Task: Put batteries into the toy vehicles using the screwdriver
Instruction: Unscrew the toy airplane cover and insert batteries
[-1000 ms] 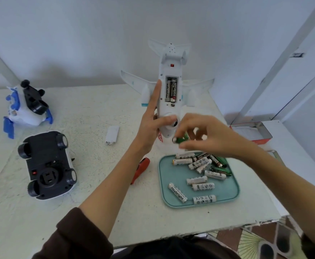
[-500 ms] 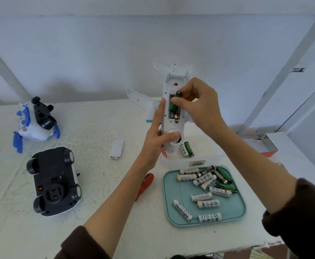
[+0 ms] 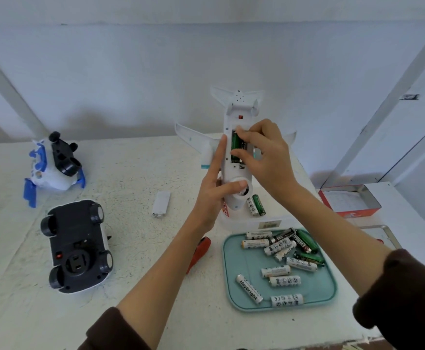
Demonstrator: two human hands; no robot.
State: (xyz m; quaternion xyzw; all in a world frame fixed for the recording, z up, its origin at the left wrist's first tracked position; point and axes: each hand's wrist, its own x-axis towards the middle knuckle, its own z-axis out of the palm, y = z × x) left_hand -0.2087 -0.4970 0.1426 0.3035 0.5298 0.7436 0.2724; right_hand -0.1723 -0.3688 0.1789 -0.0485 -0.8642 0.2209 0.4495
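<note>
Head view. A white toy airplane (image 3: 236,157) stands nose-down and belly toward the camera at the far centre of the white table (image 3: 130,173), its nose resting on a clear box (image 3: 259,223). The left hand (image 3: 215,188) steadies the fuselage from the left, index finger extended up along its edge and thumb curled across the round recess near the nose. The right hand (image 3: 264,157) reaches in from the right, its thumb and fingertips clamped on the two ends of a green battery (image 3: 235,145) seated in the open battery compartment (image 3: 239,150); a second cell lies beside it in the compartment. Two loose batteries (image 3: 256,205), one white and one green, lie just right of the nose. Nearer, a teal tray (image 3: 320,296) holds a scatter of white, green and black batteries. A red-handled screwdriver (image 3: 199,253) lies on the table left of the tray, partly hidden by the left forearm. A small white cover (image 3: 161,204) lies left of the airplane. At the near left a black toy car (image 3: 76,246) lies on its back, wheels up; beyond it is a white-and-blue toy vehicle (image 3: 52,168), also overturned. A red tin (image 3: 349,200) sits at the far right.
</note>
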